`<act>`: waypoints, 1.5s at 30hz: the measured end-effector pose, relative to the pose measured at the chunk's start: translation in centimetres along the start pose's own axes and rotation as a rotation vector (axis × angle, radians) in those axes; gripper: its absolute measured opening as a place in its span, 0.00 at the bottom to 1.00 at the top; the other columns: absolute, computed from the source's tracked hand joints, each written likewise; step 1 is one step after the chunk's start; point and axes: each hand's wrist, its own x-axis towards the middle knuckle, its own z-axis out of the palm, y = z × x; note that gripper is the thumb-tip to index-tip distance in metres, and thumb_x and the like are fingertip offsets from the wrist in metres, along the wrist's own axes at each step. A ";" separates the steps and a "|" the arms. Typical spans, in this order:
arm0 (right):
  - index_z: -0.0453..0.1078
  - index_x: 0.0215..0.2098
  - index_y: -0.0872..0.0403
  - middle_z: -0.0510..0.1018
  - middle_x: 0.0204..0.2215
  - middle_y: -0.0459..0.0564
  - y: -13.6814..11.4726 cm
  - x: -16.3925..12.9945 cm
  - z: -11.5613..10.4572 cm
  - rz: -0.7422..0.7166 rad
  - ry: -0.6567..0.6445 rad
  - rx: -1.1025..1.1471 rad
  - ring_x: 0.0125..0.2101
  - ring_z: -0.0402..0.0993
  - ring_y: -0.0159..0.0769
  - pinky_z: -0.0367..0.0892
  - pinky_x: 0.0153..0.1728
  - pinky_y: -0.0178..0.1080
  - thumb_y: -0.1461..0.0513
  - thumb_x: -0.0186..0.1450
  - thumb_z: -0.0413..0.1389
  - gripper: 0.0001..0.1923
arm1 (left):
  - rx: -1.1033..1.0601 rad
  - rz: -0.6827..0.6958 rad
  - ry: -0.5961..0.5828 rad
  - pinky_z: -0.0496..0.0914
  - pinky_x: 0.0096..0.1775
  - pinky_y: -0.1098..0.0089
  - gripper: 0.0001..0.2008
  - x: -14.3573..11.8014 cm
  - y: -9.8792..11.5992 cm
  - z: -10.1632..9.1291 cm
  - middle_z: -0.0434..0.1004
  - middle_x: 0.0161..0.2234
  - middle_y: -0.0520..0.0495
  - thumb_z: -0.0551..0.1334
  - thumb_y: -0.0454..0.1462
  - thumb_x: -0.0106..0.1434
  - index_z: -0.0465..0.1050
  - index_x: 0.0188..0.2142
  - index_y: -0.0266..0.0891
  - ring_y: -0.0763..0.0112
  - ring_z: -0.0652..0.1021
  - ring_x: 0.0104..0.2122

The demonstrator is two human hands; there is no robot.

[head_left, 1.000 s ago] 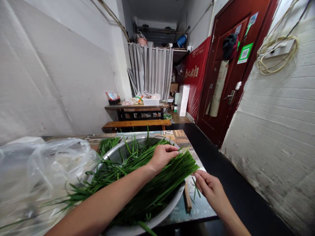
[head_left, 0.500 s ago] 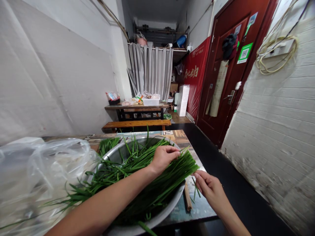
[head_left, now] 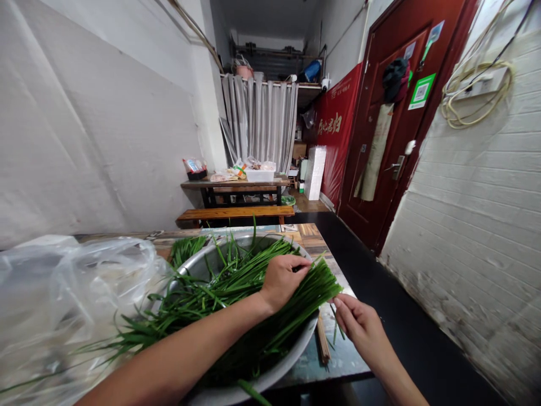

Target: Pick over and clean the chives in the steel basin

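A metal basin on the table holds a large heap of long green garlic chives, with leaf tips spilling over its left rim. My left hand reaches across the heap, thumb and fingers pinched at the upper edge of the chives' even, cut ends. At the lower corner of those ends, past the basin's right rim, my right hand is closed with thumb and forefinger together on chive ends. A few loose green pieces hang or lie just beneath it. My left forearm covers part of the heap.
Clear plastic bags lie left of the basin. A bundle of thin sticks rests by its right rim, and more chives are behind it. Farther off stand a wooden bench and a table with a white tub.
My left hand has shifted slightly, its fingers closing lower onto the chive ends. My right hand stays nearly in place.
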 end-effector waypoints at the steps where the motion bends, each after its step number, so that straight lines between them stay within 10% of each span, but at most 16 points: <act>1: 0.54 0.19 0.52 0.53 0.14 0.38 0.1 0.0 0.0 0.006 0.006 0.009 0.16 0.47 0.28 0.47 0.18 0.32 0.55 0.66 0.45 0.18 | 0.016 0.023 -0.026 0.69 0.37 0.73 0.09 -0.1 0.0 0.0 0.80 0.31 0.47 0.59 0.34 0.54 0.78 0.31 0.37 0.70 0.78 0.32; 6: 0.58 0.20 0.53 0.52 0.14 0.38 0.9 -0.9 -0.2 0.052 0.039 0.042 0.16 0.47 0.28 0.46 0.17 0.32 0.54 0.65 0.46 0.18 | 0.017 -0.011 -0.297 0.68 0.43 0.72 0.13 1.7 -0.3 -2.1 0.79 0.36 0.48 0.57 0.34 0.55 0.77 0.37 0.37 0.70 0.77 0.37; 10: 0.59 0.22 0.54 0.53 0.15 0.38 1.5 -1.8 -0.5 0.063 0.036 0.026 0.17 0.48 0.28 0.47 0.17 0.32 0.53 0.65 0.46 0.18 | 0.212 -0.058 -0.048 0.67 0.43 0.71 0.13 3.8 -2.6 -4.5 0.78 0.37 0.45 0.56 0.36 0.56 0.77 0.36 0.36 0.67 0.76 0.38; 16: 0.61 0.23 0.54 0.54 0.15 0.39 1.8 -1.9 -0.3 0.112 0.039 0.044 0.17 0.49 0.28 0.47 0.17 0.32 0.51 0.64 0.47 0.18 | 0.522 -0.123 -0.186 0.65 0.39 0.72 0.08 3.6 -7.6 -3.8 0.79 0.32 0.47 0.60 0.36 0.53 0.78 0.30 0.41 0.66 0.75 0.35; 24: 0.62 0.23 0.54 0.54 0.15 0.39 2.5 -2.1 -0.4 0.130 0.015 0.058 0.17 0.49 0.29 0.49 0.17 0.32 0.51 0.64 0.48 0.18 | 0.563 -0.180 -0.116 0.64 0.36 0.70 0.06 4.1 -9.0 -3.9 0.76 0.30 0.45 0.64 0.35 0.49 0.77 0.28 0.37 0.66 0.74 0.32; 31: 0.64 0.24 0.54 0.54 0.15 0.40 2.2 -1.5 -0.5 0.124 0.001 0.065 0.17 0.50 0.28 0.49 0.16 0.32 0.52 0.64 0.49 0.16 | 0.211 -0.159 -0.030 0.65 0.32 0.72 0.07 3.9 -6.0 -3.8 0.75 0.25 0.47 0.59 0.34 0.53 0.75 0.28 0.34 0.73 0.72 0.26; 36: 0.63 0.25 0.54 0.52 0.15 0.39 0.9 -0.7 -0.6 0.065 -0.025 0.036 0.17 0.48 0.28 0.47 0.17 0.32 0.51 0.64 0.47 0.17 | -0.360 -0.322 -0.276 0.62 0.23 0.77 0.12 2.8 -1.5 -2.6 0.74 0.24 0.48 0.59 0.34 0.52 0.74 0.37 0.32 0.80 0.68 0.19; 45: 0.61 0.24 0.54 0.52 0.16 0.39 0.6 -0.7 -0.4 0.071 -0.008 0.022 0.17 0.48 0.29 0.46 0.17 0.33 0.51 0.65 0.47 0.17 | -0.440 -0.413 -0.235 0.58 0.22 0.77 0.11 1.5 0.6 -1.9 0.76 0.25 0.48 0.62 0.39 0.50 0.75 0.30 0.33 0.81 0.65 0.18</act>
